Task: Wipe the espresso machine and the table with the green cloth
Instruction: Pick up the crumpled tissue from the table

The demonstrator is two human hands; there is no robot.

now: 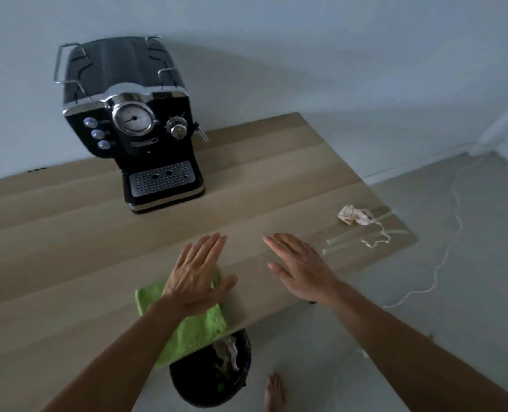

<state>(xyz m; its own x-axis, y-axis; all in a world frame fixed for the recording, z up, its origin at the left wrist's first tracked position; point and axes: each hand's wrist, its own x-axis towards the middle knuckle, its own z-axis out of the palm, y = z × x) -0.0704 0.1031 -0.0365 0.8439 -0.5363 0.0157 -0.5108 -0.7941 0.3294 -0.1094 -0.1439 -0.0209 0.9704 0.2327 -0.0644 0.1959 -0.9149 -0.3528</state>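
From my feed, the person's left hand [197,272] lies flat on the green cloth [199,331], palm down, fingers [209,248] straight and held close together with the thumb angled out to the right; the fingertips reach past the cloth's far edge onto the bare wood of the counter [68,233]. The cloth sits at the counter's near edge, and its lower end hangs over that edge, above a black bin [217,379] on the floor that has crumpled scraps inside. The right hand [300,269] is just to the right of the left one, well clear of the cloth, palm down, fingers straight and nearly together, thumb held apart; it holds nothing, and I cannot tell whether it touches the wood or hovers just over it. The black and chrome espresso machine [133,123] stands upright toward the back of the counter, near the pale wall, well apart from both hands, its round gauge, three buttons and perforated drip tray facing me. Near the counter's right corner I see a crumpled wad of paper [353,215], a loose piece of pale string [377,236] and a couple of clear strips [344,242] lying beside it. A bare foot [275,391] shows on the grey floor beside the bin, and a thin white cable [452,233] trails across the floor at the right
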